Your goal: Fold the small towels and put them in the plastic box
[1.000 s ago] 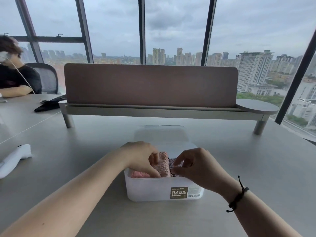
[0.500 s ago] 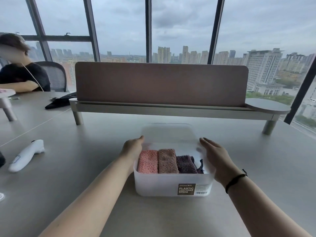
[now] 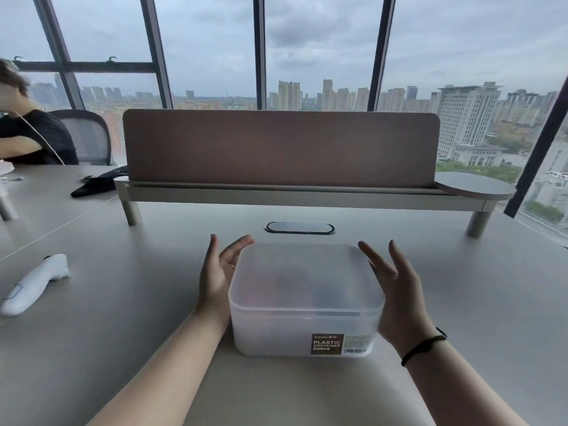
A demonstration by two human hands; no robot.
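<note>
The plastic box (image 3: 304, 327) sits on the grey tabletop (image 3: 153, 348) right in front of me, with its frosted lid (image 3: 305, 276) lying flat over the top. A brown label reading "PLASTIC CONTAINER" (image 3: 326, 344) faces me on the near wall, toward the right corner. Through the cloudy plastic I can make out only faint dark and pinkish shapes inside; I cannot tell the towels apart.

My left hand (image 3: 219, 272) is at the box's left side, palm turned inward, fingers (image 3: 236, 250) straight and slightly spread, holding nothing. The heel of the palm looks to be touching or just beside the left wall, though I cannot tell for sure. My right hand (image 3: 399, 290) mirrors it at the right side, palm inward, its fingers (image 3: 373, 258) straight and spread, close against the lid's right edge. A black cord bracelet (image 3: 425, 345) circles my right wrist.

Beyond the box, a dark oval cable port (image 3: 299, 228) is set into the tabletop, and behind it stands a brown divider panel (image 3: 279, 146) on a raised shelf (image 3: 301, 196). A white handheld device (image 3: 35, 282) lies well off to my left. At the far left, another person in a black shirt (image 3: 33, 136) sits in a mesh chair (image 3: 89, 136), with a black object (image 3: 98, 184) lying on the tabletop near them.
</note>
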